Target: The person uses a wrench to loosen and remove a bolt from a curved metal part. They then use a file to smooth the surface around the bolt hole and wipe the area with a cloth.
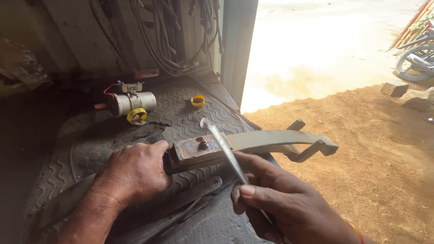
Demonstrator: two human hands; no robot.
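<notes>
A stack of long, curved, rusty metal leaf-spring plates (271, 141) lies across a black ribbed rubber mat (181, 106), with a rusty bolt (203, 143) sticking up from its middle. My left hand (131, 174) grips the stack just left of the bolt. My right hand (280, 203) holds a thin silver spanner (224, 145), whose ring end reaches up past the bolt.
A silver cylindrical motor with wires (131, 103) and two yellow rings (197, 100) lie on the mat farther back. Cables hang on the wall behind. Sunlit dirt ground, stones (409, 94) and a motorcycle wheel (416, 61) are on the right.
</notes>
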